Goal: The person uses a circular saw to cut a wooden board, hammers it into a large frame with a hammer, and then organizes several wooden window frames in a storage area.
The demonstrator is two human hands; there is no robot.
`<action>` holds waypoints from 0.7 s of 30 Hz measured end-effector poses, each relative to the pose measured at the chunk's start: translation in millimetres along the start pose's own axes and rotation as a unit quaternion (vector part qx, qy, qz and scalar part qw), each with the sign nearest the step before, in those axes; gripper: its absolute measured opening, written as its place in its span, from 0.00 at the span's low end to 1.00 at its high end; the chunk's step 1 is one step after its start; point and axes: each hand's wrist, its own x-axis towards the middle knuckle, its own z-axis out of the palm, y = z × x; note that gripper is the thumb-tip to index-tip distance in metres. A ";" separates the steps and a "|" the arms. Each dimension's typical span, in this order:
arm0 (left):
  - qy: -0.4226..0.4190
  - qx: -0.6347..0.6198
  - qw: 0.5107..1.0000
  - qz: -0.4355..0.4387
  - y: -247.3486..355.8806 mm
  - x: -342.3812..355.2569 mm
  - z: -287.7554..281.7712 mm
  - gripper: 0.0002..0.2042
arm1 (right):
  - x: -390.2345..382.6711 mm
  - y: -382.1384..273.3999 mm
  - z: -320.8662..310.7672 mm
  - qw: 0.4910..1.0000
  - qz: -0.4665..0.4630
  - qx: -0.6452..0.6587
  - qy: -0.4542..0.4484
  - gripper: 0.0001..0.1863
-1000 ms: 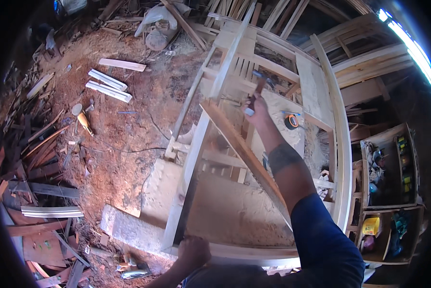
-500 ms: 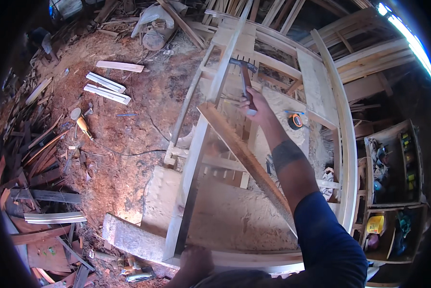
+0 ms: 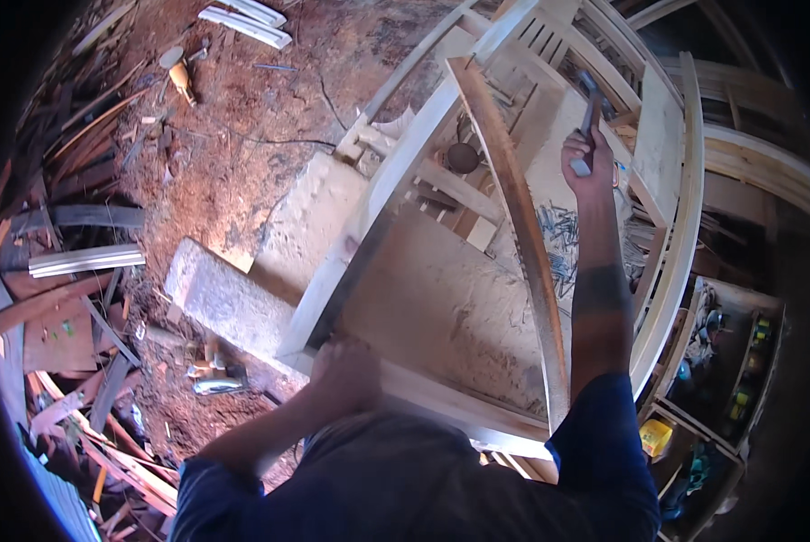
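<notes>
Right hand (image 3: 588, 163) grips a dark-headed hammer (image 3: 592, 113), upper right. Left hand (image 3: 346, 372), grip unclear, is nearer the pale wooden frame's lower-left corner (image 3: 298, 348); its long rail (image 3: 369, 212) slants up-right.

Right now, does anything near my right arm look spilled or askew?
Yes: loose nails show strewn between the brown board and your right forearm, pointing every which way, so they look spilled. The board also slants across the pale frame, out of line with its sides.
</notes>
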 end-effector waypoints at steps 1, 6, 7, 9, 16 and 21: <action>0.016 -0.017 1.000 0.012 -1.4 -0.3 1.3 0.11 | -9.9 -0.6 -2.0 1.000 -0.006 0.006 -0.016 0.16; 0.038 -0.012 0.999 0.023 -12.7 -1.2 23.7 0.10 | -64.5 -6.9 -25.8 0.999 -0.010 0.050 -0.019 0.16; 0.035 -0.026 0.998 0.036 -15.1 0.4 24.5 0.10 | -78.9 -6.5 -29.4 0.998 -0.002 0.055 -0.016 0.16; 0.018 -0.021 0.999 0.032 -13.3 2.1 18.4 0.10 | -106.2 -7.3 -33.8 0.997 -0.045 0.005 -0.058 0.14; -0.017 -0.025 1.000 0.006 -6.6 2.5 1.6 0.13 | -179.4 14.3 -11.3 0.981 -0.184 -0.065 -0.012 0.18; -0.006 -0.031 0.999 0.018 -7.2 3.5 -2.0 0.15 | -205.5 7.2 -6.7 0.976 -0.200 -0.085 -0.029 0.20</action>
